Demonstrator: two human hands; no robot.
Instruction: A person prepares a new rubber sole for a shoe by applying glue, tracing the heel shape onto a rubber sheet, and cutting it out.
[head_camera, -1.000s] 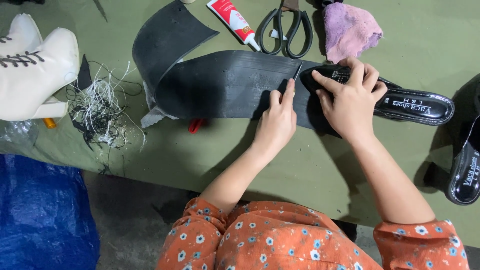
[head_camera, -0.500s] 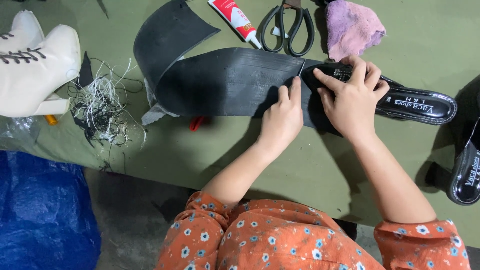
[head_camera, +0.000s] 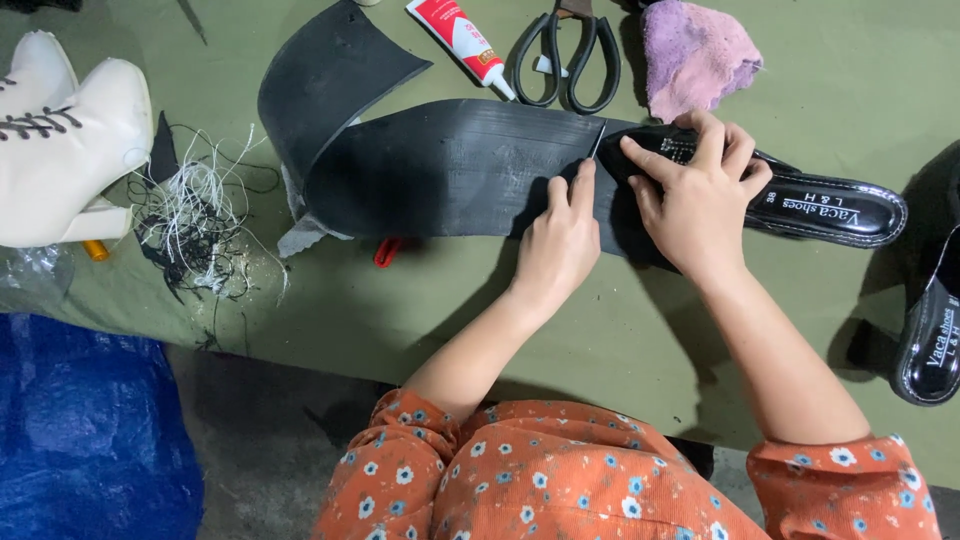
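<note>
A: Where is the black rubber sheet (head_camera: 450, 170) found?

B: At the table's centre, pinned flat by the left hand (head_camera: 560, 240), fingers together. Since a second ago that hand has been shifted slightly toward twelve o'clock, up to the marked line.

A: And the right hand (head_camera: 700, 195)?

B: At three o'clock, spread on the black sandal (head_camera: 830, 205). Scissors (head_camera: 565, 50) are seen at twelve.

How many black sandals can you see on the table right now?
2: one black sandal lies under the right hand, on the rubber sheet; the second sandal sits at the right edge, partly cut off. Others may lie outside the view.
</note>
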